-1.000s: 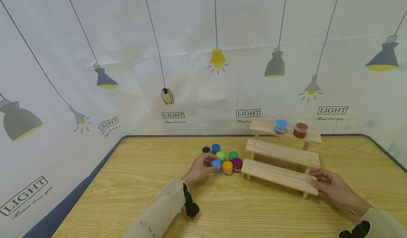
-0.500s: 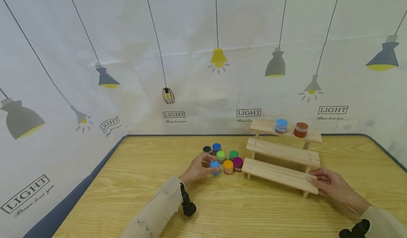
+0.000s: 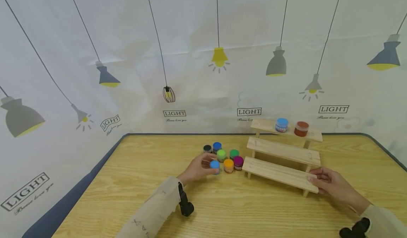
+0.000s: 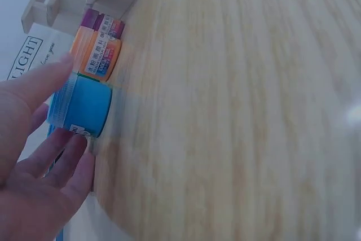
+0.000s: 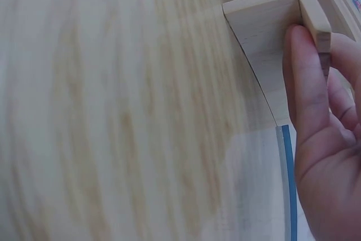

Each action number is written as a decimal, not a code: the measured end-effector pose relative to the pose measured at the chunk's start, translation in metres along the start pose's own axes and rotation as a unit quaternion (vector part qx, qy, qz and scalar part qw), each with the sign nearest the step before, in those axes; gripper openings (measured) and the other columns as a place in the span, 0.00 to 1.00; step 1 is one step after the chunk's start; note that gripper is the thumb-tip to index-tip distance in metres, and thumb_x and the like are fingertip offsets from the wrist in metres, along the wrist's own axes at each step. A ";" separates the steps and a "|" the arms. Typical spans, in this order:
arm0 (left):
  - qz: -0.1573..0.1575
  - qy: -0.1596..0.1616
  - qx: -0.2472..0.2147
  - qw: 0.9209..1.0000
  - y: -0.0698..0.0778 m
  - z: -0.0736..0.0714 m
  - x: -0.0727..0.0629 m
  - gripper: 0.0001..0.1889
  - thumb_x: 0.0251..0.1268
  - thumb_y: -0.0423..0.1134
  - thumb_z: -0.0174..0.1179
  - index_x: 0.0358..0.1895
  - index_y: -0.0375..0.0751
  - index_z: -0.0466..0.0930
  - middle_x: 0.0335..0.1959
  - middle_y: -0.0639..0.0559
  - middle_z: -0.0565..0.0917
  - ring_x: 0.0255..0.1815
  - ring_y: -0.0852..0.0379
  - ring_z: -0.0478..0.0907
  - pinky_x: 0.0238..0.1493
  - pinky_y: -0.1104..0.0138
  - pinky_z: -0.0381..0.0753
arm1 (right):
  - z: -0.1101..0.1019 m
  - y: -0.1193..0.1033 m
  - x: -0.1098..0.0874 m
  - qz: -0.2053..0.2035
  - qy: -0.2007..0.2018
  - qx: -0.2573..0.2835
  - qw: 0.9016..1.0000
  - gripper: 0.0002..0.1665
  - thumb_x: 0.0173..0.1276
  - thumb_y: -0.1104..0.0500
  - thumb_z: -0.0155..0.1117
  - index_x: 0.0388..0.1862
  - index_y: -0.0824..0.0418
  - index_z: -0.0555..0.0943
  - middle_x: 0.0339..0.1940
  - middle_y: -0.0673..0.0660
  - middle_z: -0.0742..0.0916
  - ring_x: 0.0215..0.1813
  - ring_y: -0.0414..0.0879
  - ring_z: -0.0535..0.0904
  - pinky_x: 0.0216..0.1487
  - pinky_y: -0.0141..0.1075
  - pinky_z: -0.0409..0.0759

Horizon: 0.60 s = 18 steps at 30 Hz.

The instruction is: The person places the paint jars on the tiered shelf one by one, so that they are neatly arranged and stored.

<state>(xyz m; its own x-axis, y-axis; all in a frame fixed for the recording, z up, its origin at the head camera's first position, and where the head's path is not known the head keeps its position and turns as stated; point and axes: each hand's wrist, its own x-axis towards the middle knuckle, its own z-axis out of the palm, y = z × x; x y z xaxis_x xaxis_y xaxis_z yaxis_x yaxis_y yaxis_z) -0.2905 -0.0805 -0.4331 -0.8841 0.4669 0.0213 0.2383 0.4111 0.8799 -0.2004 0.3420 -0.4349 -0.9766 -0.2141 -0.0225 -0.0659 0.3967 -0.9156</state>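
My left hand point(image 3: 198, 168) holds a light blue paint jar point(image 3: 214, 166) between thumb and fingers. In the left wrist view, the thumb lies against the clear lid side of that jar point(image 4: 89, 105) and fingertips touch its other side. My right hand point(image 3: 335, 185) pinches the right end of the lowest step of a three-tier wooden display stand point(image 3: 276, 175). The right wrist view has the thumb on one side of the step board point(image 5: 316, 12) and fingers on the other. On the top tier stand another light blue jar point(image 3: 281, 125) and a brown-red jar point(image 3: 301, 129).
Beside the held jar stand several paint jars: orange point(image 3: 228, 166), purple point(image 3: 238, 163), green point(image 3: 234, 154), light green point(image 3: 221, 155), dark blue point(image 3: 217, 147) and black point(image 3: 207, 149). A lamp-print backdrop point(image 3: 197, 89) rises behind the wooden table point(image 3: 222, 209).
The left hand has drawn the light blue jar slightly left, away from the orange jar, widening the gap. My right hand stays at the stand's lowest step.
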 end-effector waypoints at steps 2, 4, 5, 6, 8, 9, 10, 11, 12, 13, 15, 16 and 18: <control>0.000 -0.004 -0.004 1.000 0.001 -0.001 0.000 0.26 0.50 0.41 0.65 0.55 0.42 0.70 0.49 0.47 0.73 0.48 0.51 0.72 0.48 0.62 0.72 | 0.000 0.001 0.000 -0.001 -0.001 0.002 1.000 0.21 0.69 0.59 0.49 0.49 0.78 0.65 0.33 0.52 0.79 0.31 0.36 0.74 0.26 0.35 0.76; 0.002 -0.006 -0.002 1.000 0.002 -0.001 0.000 0.26 0.51 0.39 0.65 0.55 0.41 0.70 0.48 0.48 0.73 0.47 0.51 0.72 0.48 0.63 0.73 | -0.001 0.001 0.000 -0.004 -0.005 0.004 1.000 0.19 0.69 0.59 0.48 0.48 0.75 0.67 0.33 0.51 0.79 0.30 0.37 0.74 0.26 0.35 0.76; 0.004 -0.008 0.001 1.000 0.001 -0.001 0.000 0.25 0.51 0.38 0.65 0.55 0.40 0.70 0.48 0.47 0.73 0.47 0.51 0.72 0.47 0.63 0.73 | -0.001 0.001 0.000 -0.004 -0.005 0.004 1.000 0.18 0.69 0.59 0.48 0.48 0.74 0.67 0.33 0.51 0.79 0.30 0.37 0.74 0.26 0.35 0.76; 0.006 -0.008 0.005 1.000 0.001 -0.001 0.000 0.25 0.51 0.37 0.64 0.54 0.40 0.70 0.48 0.47 0.74 0.47 0.51 0.73 0.47 0.63 0.73 | -0.002 0.001 0.000 -0.005 -0.006 0.005 1.000 0.17 0.69 0.59 0.48 0.48 0.73 0.68 0.33 0.51 0.79 0.30 0.37 0.74 0.26 0.35 0.76; 0.009 -0.007 0.014 1.000 0.001 0.000 0.000 0.23 0.52 0.36 0.64 0.54 0.38 0.71 0.47 0.47 0.74 0.46 0.51 0.73 0.46 0.63 0.73 | -0.002 0.001 0.000 -0.009 -0.008 0.005 1.000 0.16 0.69 0.59 0.48 0.47 0.72 0.68 0.32 0.50 0.79 0.28 0.37 0.74 0.26 0.35 0.76; 0.011 -0.006 0.016 1.000 0.001 0.000 0.000 0.23 0.52 0.35 0.63 0.53 0.37 0.71 0.47 0.47 0.74 0.46 0.51 0.73 0.46 0.63 0.73 | -0.002 0.001 0.000 -0.010 -0.007 0.005 1.000 0.16 0.69 0.59 0.48 0.47 0.72 0.68 0.32 0.50 0.79 0.28 0.37 0.74 0.25 0.35 0.76; 0.009 -0.006 0.015 1.000 0.001 0.001 0.000 0.22 0.53 0.34 0.63 0.53 0.37 0.71 0.47 0.46 0.74 0.46 0.50 0.73 0.46 0.62 0.74 | -0.002 0.001 0.000 -0.010 -0.008 0.003 1.000 0.17 0.69 0.59 0.48 0.47 0.73 0.68 0.32 0.50 0.79 0.28 0.38 0.73 0.25 0.35 0.76; 0.010 -0.005 0.015 1.000 0.001 0.001 0.001 0.21 0.53 0.33 0.63 0.52 0.35 0.71 0.47 0.45 0.74 0.46 0.48 0.73 0.46 0.61 0.73 | -0.002 0.001 0.000 -0.009 -0.006 0.003 1.000 0.17 0.69 0.59 0.48 0.48 0.74 0.67 0.32 0.51 0.79 0.28 0.38 0.74 0.25 0.35 0.76; 0.010 -0.004 0.014 1.000 0.000 0.001 0.001 0.21 0.53 0.33 0.62 0.52 0.35 0.71 0.47 0.44 0.74 0.45 0.48 0.73 0.46 0.60 0.73 | -0.002 0.001 0.000 -0.010 -0.006 0.001 1.000 0.18 0.69 0.59 0.48 0.48 0.75 0.67 0.33 0.51 0.79 0.28 0.38 0.74 0.25 0.35 0.76; 0.009 -0.004 0.011 1.000 0.000 0.002 0.001 0.20 0.53 0.33 0.62 0.51 0.34 0.71 0.47 0.44 0.74 0.46 0.47 0.73 0.46 0.59 0.73 | -0.001 0.000 0.000 -0.007 -0.004 0.001 1.000 0.19 0.69 0.59 0.48 0.48 0.76 0.66 0.33 0.51 0.79 0.28 0.38 0.74 0.25 0.35 0.76; 0.009 -0.002 0.009 1.000 -0.001 0.002 0.002 0.20 0.53 0.33 0.62 0.51 0.35 0.72 0.47 0.43 0.75 0.46 0.46 0.73 0.46 0.58 0.73 | 0.000 0.000 0.000 -0.004 -0.003 0.002 1.000 0.20 0.69 0.59 0.48 0.49 0.77 0.65 0.33 0.51 0.79 0.28 0.38 0.74 0.25 0.35 0.76; 0.008 -0.002 0.012 1.000 -0.001 0.002 0.002 0.20 0.53 0.33 0.62 0.50 0.35 0.72 0.47 0.44 0.75 0.45 0.47 0.73 0.46 0.59 0.74 | 0.000 0.000 0.000 -0.005 -0.005 0.000 1.000 0.20 0.69 0.59 0.48 0.49 0.78 0.65 0.33 0.51 0.79 0.28 0.38 0.74 0.25 0.35 0.76; 0.011 0.002 0.021 1.000 -0.001 0.001 0.002 0.20 0.53 0.35 0.63 0.50 0.37 0.73 0.47 0.45 0.75 0.45 0.49 0.74 0.45 0.61 0.74 | 0.000 -0.001 0.000 0.000 -0.003 0.000 1.000 0.20 0.69 0.59 0.48 0.49 0.77 0.65 0.33 0.51 0.79 0.29 0.37 0.74 0.26 0.35 0.76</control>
<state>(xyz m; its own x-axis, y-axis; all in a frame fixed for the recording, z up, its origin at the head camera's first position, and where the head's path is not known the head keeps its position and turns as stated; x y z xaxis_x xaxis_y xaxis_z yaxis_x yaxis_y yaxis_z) -0.2921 -0.0789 -0.4346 -0.8803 0.4725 0.0425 0.2740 0.4333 0.8586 -0.2007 0.3417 -0.4342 -0.9752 -0.2200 -0.0250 -0.0660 0.3962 -0.9158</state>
